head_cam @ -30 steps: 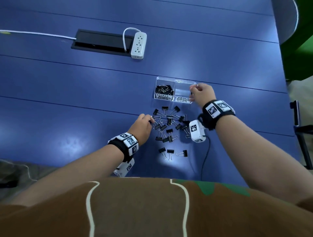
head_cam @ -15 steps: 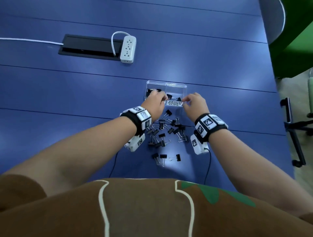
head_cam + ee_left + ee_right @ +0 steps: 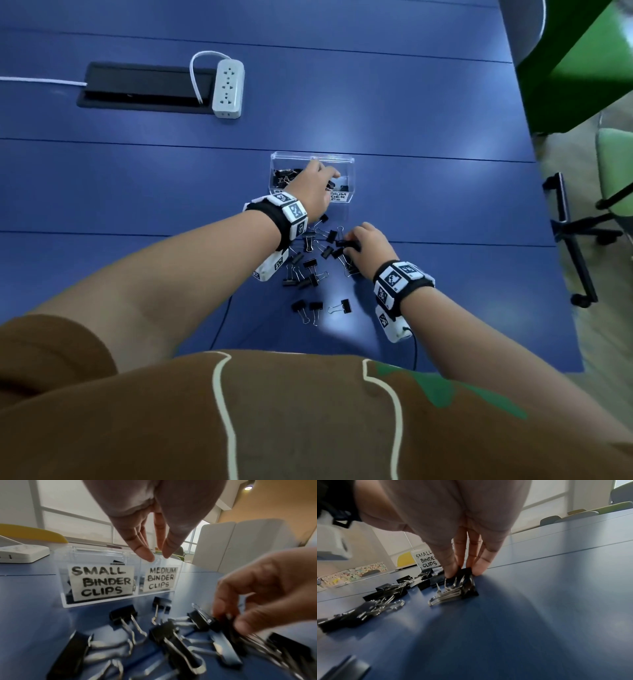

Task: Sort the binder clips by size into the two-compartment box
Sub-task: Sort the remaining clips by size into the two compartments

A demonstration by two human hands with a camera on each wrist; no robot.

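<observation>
Left drops, right reloads!
Your left hand (image 3: pixel 150 520) hangs slack-fingered and empty over the box's (image 3: pixel 102 555) medium side, while your right hand (image 3: pixel 462 555) pinches a clip (image 3: pixel 464 580) from the pile.

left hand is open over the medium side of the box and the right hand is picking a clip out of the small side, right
Not quite. The right hand is not in the box: it pinches a binder clip on the blue table, in the loose pile, as the right wrist view shows. The left hand is indeed open over the medium compartment.

The left hand (image 3: pixel 313 192) hides the box's (image 3: pixel 346 161) "SMALL" label and divider
</observation>
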